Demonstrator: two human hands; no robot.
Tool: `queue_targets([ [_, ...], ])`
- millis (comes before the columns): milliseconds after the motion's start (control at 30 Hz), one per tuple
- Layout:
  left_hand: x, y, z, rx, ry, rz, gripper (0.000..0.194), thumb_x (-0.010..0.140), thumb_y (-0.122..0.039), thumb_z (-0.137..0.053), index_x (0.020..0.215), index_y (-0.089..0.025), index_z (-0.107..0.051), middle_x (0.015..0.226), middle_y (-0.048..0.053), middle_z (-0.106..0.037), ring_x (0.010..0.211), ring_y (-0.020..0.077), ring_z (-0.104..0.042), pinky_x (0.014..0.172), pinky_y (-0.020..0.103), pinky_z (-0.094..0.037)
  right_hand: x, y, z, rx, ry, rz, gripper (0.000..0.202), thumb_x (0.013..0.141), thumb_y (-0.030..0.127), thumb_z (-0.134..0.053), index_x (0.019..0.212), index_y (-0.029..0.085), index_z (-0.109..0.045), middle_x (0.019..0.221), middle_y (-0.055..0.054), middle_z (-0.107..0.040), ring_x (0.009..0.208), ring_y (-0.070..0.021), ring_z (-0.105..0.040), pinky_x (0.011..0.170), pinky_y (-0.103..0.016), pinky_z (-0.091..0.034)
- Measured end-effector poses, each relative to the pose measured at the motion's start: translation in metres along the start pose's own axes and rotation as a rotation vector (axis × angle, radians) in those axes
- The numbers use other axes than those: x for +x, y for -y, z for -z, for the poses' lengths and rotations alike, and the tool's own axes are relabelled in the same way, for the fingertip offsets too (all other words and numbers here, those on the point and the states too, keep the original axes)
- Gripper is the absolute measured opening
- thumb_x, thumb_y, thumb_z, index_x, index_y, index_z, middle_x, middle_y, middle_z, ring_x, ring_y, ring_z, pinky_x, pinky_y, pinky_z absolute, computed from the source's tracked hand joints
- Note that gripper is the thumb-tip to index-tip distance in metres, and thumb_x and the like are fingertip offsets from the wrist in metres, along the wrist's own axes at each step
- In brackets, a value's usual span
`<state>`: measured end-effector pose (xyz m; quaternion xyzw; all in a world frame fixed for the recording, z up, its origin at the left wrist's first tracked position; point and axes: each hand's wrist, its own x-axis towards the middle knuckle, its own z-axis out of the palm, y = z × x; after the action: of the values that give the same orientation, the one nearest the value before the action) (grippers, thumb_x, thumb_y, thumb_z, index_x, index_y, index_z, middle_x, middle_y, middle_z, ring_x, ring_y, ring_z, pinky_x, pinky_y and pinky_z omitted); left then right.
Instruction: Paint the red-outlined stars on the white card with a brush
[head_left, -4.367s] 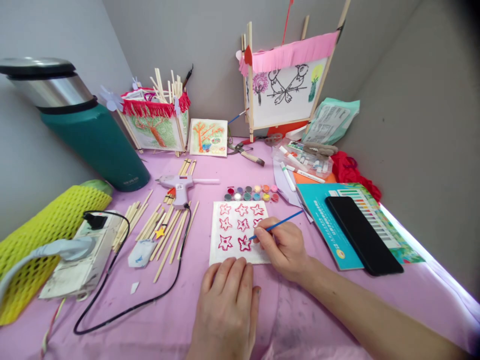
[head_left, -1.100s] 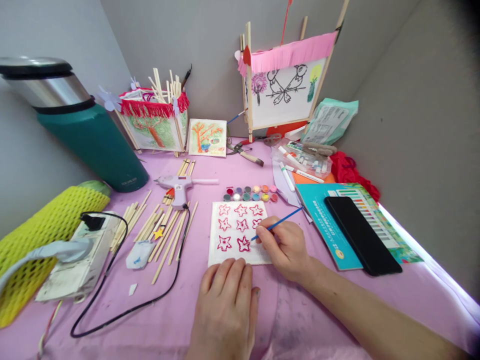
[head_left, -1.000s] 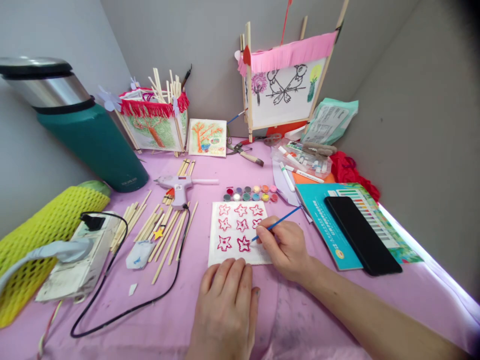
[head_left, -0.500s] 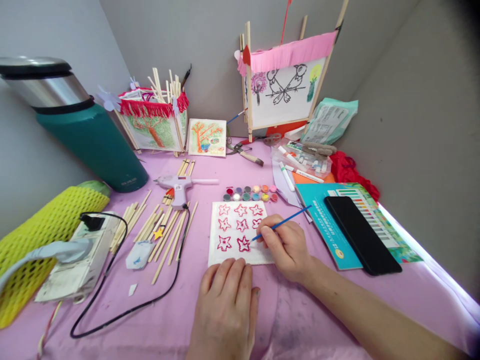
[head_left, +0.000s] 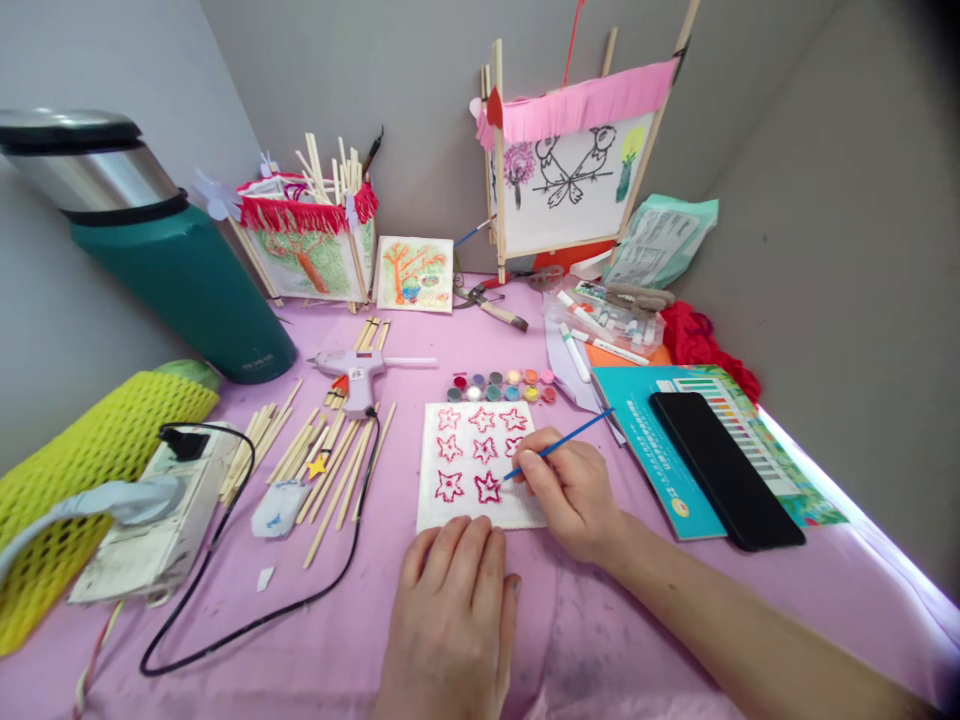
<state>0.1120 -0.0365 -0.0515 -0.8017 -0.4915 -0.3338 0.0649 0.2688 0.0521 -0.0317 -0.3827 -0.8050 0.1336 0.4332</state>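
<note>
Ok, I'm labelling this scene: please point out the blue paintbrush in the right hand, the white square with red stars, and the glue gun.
Blue paintbrush (head_left: 570, 437), head view: on its handle.
White square (head_left: 468, 468), head view: on its bare surface.
Glue gun (head_left: 360, 379), head view: top of its grip.

a teal bottle (head_left: 187, 285) stands behind a yellow foam net (head_left: 82, 470) and white power strip (head_left: 142, 545). a lilac glue gun (head_left: 360, 375) (black cord (head_left: 307, 602) looping) lies among wooden sticks (head_left: 330, 480); a black phone (head_left: 724, 465) rests on a blue booklet (head_left: 637, 430).
</note>
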Motion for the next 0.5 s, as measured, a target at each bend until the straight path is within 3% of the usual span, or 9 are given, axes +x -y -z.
queue_targets([
  [500,0.0009,0.0001,0.0006,-0.005,0.001,0.001,0.022,0.086,-0.019,-0.053,0.103,-0.012,-0.064,0.106,0.009,-0.068,0.099,0.0251,-0.058,0.087,0.042,-0.041,-0.0002,0.0005,-0.0006,-0.001,-0.043,0.019,0.019,0.092,0.016,-0.041,0.078,0.018,-0.054,0.065,-0.002,-0.060,0.058,-0.0127,-0.058,0.055,-0.025,-0.041],
])
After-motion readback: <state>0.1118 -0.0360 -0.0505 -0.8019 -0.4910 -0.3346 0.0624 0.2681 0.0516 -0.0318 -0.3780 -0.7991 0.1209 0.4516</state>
